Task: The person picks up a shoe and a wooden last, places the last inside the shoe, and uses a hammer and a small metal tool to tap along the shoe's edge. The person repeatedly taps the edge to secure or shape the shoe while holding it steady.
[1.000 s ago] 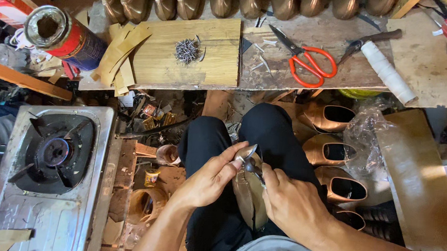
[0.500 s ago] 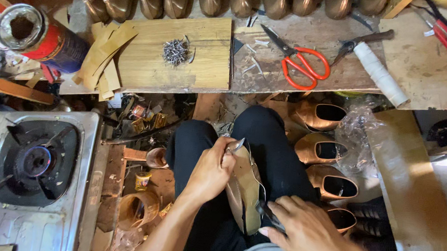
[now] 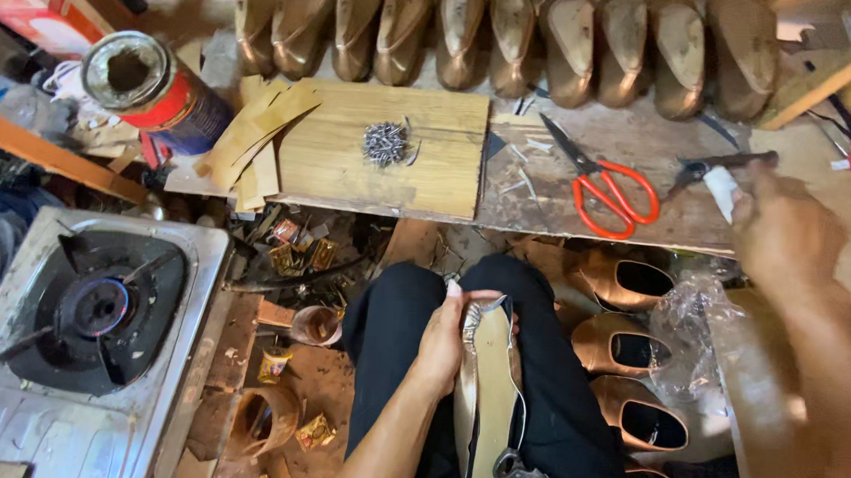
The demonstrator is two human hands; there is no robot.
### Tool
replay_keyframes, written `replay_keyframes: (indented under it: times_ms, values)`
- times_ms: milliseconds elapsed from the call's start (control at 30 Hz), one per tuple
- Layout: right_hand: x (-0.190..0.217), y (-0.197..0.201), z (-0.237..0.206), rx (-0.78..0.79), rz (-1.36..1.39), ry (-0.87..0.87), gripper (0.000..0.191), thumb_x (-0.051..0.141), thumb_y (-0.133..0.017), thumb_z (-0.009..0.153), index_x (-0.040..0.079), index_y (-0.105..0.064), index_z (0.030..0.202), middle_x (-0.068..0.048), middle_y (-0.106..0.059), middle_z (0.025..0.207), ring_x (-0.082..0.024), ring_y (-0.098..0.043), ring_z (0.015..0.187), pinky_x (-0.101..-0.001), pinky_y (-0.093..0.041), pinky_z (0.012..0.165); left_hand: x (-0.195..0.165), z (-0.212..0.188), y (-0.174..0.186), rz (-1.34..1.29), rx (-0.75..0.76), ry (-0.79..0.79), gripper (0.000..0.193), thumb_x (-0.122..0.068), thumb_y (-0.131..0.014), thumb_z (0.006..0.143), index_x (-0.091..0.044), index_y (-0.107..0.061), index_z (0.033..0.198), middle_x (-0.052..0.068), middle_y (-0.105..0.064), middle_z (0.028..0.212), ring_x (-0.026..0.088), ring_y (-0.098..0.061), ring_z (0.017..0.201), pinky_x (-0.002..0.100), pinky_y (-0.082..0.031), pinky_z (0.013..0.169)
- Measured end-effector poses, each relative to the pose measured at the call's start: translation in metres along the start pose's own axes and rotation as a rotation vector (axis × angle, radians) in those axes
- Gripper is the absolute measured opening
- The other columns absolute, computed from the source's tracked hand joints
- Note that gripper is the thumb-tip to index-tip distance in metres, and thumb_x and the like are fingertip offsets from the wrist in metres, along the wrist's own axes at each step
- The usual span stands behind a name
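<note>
Our right hand [image 3: 782, 233] has risen from the lap to two o'clock, fingers curled on a white roll [image 3: 721, 189] beside the scissors [image 3: 608, 184], while our left hand [image 3: 447, 342] grips the shoe [image 3: 489, 392] at six on the cluttered bench [image 3: 540, 191].

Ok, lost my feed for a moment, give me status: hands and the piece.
Left hand grips shoe on lap. Right hand on white roll at bench. Red scissors lie beside it.
</note>
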State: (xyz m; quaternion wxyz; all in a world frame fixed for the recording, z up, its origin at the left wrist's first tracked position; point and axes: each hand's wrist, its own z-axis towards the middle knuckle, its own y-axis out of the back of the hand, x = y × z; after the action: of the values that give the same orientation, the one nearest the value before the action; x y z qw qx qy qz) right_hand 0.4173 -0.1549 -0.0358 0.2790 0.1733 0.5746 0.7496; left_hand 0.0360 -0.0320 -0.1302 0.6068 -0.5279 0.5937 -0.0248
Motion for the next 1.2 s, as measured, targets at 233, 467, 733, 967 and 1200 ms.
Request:
replay_keyframes:
  times_ms: [233, 467, 733, 967, 1200]
  values:
    - [0.009, 0.032, 0.012, 0.028, 0.086, 0.102, 0.046, 0.034, -0.065, 0.102, 0.008, -0.066, 0.139, -0.025, -0.070, 0.114, -0.044, -0.066, 0.108, -0.0555, -0.052, 0.091, -0.010, -0.005, -0.007, -0.019, -0.031, 0.044, 0.075, -0.057, -0.023, 0.107, 0.002, -0.065, 0.124, 0.018, -0.074, 0.101, 0.026, -0.073, 0.090, 0.039, -0.060, 0.085]
    - [0.087, 0.106, -0.089, 0.003, 0.943, -0.308, 0.061, 0.035, -0.073, 0.093, 0.002, -0.058, 0.142, -0.020, -0.069, 0.106, -0.030, -0.069, 0.087, -0.0444, -0.054, 0.075, -0.009, -0.004, -0.007, -0.076, 0.002, 0.044, 0.082, -0.066, -0.022, 0.104, 0.001, -0.064, 0.127, 0.018, -0.074, 0.104, 0.025, -0.073, 0.092, 0.039, -0.059, 0.088]
    - [0.198, 0.084, -0.139, 0.464, 0.639, 0.275, 0.043, 0.034, -0.071, 0.090, 0.007, -0.066, 0.122, -0.013, -0.072, 0.080, -0.029, -0.073, 0.069, -0.0388, -0.053, 0.061, 0.001, 0.001, 0.004, 0.059, -0.005, -0.035, 0.092, -0.074, -0.023, 0.101, 0.002, -0.064, 0.133, 0.016, -0.074, 0.113, 0.022, -0.071, 0.101, 0.037, -0.057, 0.093]
    - [0.159, 0.136, -0.144, 0.273, 1.217, 0.200, 0.017, 0.025, -0.070, 0.093, 0.010, -0.069, 0.100, -0.005, -0.069, 0.087, -0.019, -0.066, 0.076, -0.0357, -0.056, 0.070, 0.009, -0.001, 0.005, -0.086, 0.000, 0.033, 0.087, -0.072, -0.024, 0.099, -0.001, -0.061, 0.132, 0.018, -0.073, 0.104, 0.026, -0.074, 0.091, 0.040, -0.060, 0.085]
    - [0.188, 0.067, -0.144, 0.550, 0.676, 0.195, 0.042, 0.031, -0.073, 0.089, 0.009, -0.067, 0.124, -0.014, -0.073, 0.096, -0.023, -0.074, 0.084, -0.0342, -0.055, 0.074, -0.001, -0.003, 0.002, -0.011, -0.056, 0.034, 0.087, -0.072, -0.025, 0.100, 0.000, -0.062, 0.133, 0.014, -0.075, 0.108, 0.021, -0.073, 0.095, 0.037, -0.059, 0.088]
